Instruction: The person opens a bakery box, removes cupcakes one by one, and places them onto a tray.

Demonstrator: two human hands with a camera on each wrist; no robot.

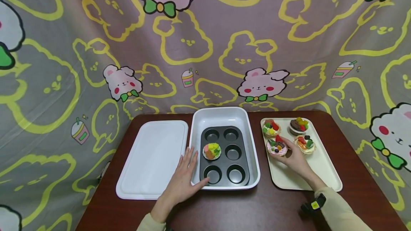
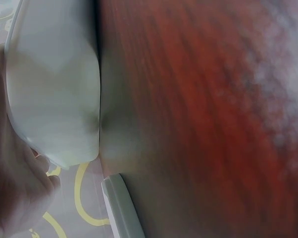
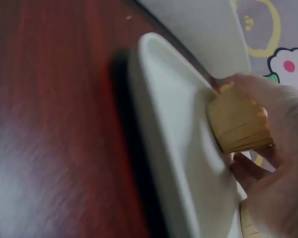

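My right hand (image 1: 297,162) grips a fruit-topped cupcake (image 1: 277,147) with pink cream at the left side of the cream tray (image 1: 321,175). In the right wrist view, thumb and fingers hold its pale pleated wrapper (image 3: 238,121), close to the tray surface. My left hand (image 1: 182,178) rests on the left rim of the white rectangular bin (image 1: 221,117), fingers straight and spread. Inside the bin lies a dark muffin pan (image 1: 222,162). One cupcake with yellow, pink and brown topping (image 1: 212,151) sits in its middle-left cup; the other cups hold nothing.
Three more cupcakes stand on the tray: a fruit one (image 1: 271,127) at back left, a chocolate one (image 1: 298,126) at back right, and a cream one (image 1: 305,144) beside my right hand. A white lid (image 1: 151,159) lies left of the bin on the brown table (image 1: 231,209).
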